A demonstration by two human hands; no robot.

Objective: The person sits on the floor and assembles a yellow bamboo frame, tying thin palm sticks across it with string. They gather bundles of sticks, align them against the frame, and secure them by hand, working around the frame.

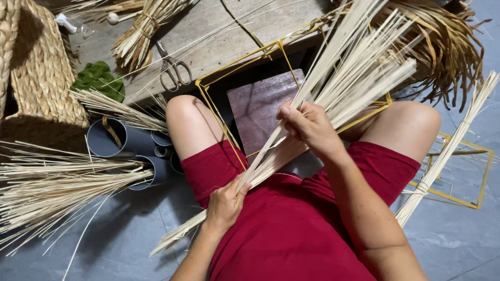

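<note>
A long bundle of pale straw stalks [354, 73] runs diagonally across my lap, fanning out at the upper right. My left hand [225, 204] grips the lower part of the bundle near my thigh. Higher up, my right hand [308, 125] is closed around the stalks, pinching a few of them. A yellow wire frame [209, 102] stands between my knees, with a dark reddish board [256, 108] behind it. I sit in red shorts.
Scissors [174, 70] lie on a wooden plank [219, 36] with a tied straw bunch [138, 36] and green cloth [99, 79]. Grey pipes [104, 138] hold stalks at left, beside a woven basket [41, 73]. Another wire frame [469, 177] and straw bundle [448, 151] lie right.
</note>
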